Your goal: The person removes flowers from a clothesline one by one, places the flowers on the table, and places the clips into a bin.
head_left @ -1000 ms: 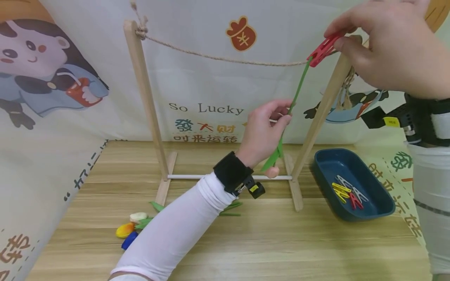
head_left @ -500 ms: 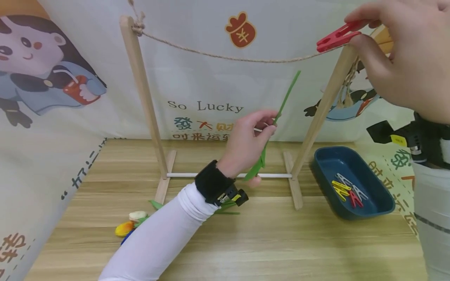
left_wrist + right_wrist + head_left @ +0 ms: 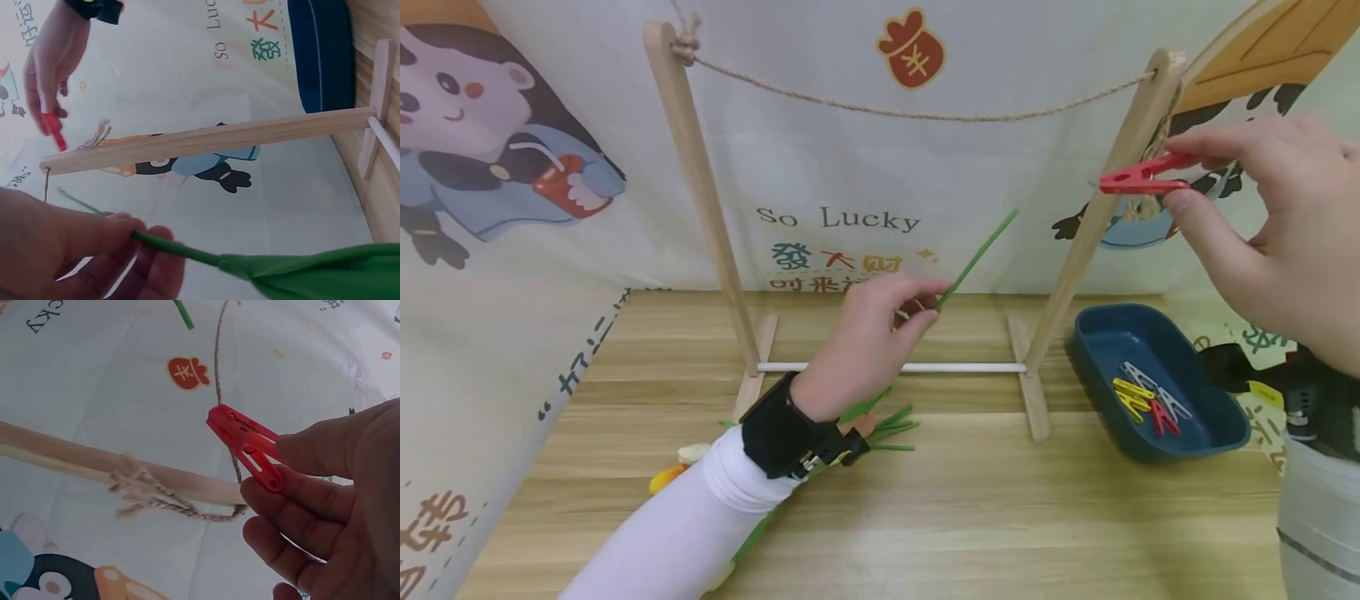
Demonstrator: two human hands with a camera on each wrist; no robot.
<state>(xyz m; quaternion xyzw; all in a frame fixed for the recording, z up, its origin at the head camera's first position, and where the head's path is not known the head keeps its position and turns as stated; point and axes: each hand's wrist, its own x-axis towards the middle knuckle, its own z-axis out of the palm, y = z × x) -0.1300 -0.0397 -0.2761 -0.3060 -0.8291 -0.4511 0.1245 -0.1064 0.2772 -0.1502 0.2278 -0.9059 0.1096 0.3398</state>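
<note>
My left hand (image 3: 868, 342) pinches the green stem (image 3: 981, 252) of an artificial tulip between thumb and fingers. The stem slants up to the right, and the leaf (image 3: 331, 275) shows in the left wrist view. Part of a peach flower head (image 3: 864, 424) peeks out beside the wrist. At the right, my right hand (image 3: 1288, 237) pinches a red clothespin (image 3: 1138, 179) by its handles, in front of the frame's right post. Nothing is visible in the clothespin's tip. A twine line (image 3: 958, 117) hangs between the wooden posts, apart from both hands.
The wooden frame (image 3: 700, 183) stands on the table (image 3: 1037, 517), with a white bar (image 3: 962, 367) low across it. A blue basin (image 3: 1086, 379) at right holds several clothespins (image 3: 1150, 400). More tulips (image 3: 666, 479) lie at left, partly hidden by the left forearm.
The clothespin, earlier on the line at the stem's end, is off both now and lower. My left hand has drawn the tulip down and left, away from the line.
</note>
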